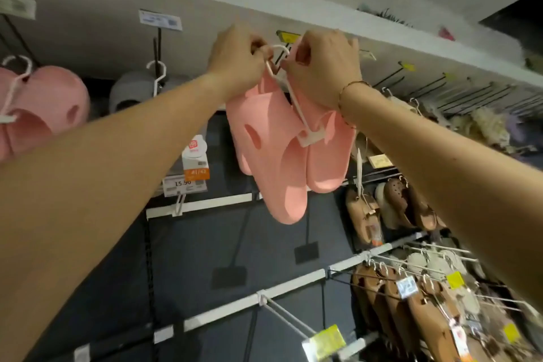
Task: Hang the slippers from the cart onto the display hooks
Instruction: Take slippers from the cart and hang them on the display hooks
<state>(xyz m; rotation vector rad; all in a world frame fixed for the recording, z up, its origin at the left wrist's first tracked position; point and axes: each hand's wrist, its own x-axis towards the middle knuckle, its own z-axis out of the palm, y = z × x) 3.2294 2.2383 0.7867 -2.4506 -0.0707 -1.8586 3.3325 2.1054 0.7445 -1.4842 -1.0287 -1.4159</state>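
Observation:
A pair of pink slippers (273, 150) hangs on a white plastic hanger (296, 109), held up high against the display wall. My left hand (238, 62) pinches the hanger's curved top, and my right hand (323, 67) grips the hanger and the upper edge of the right slipper. The hanger's hook sits at a black display hook (283, 51) with a yellow tag (286, 36); whether it rests on that hook is hidden by my fingers. The cart is out of view.
More pink slippers (44, 109) and grey slippers (132, 91) hang to the left. Brown clogs (396, 209) and fluffy slippers (484, 123) fill hooks on the right. Bare black hooks (390, 78) run along under the white top shelf (323, 13). Price tags (194, 164) hang below.

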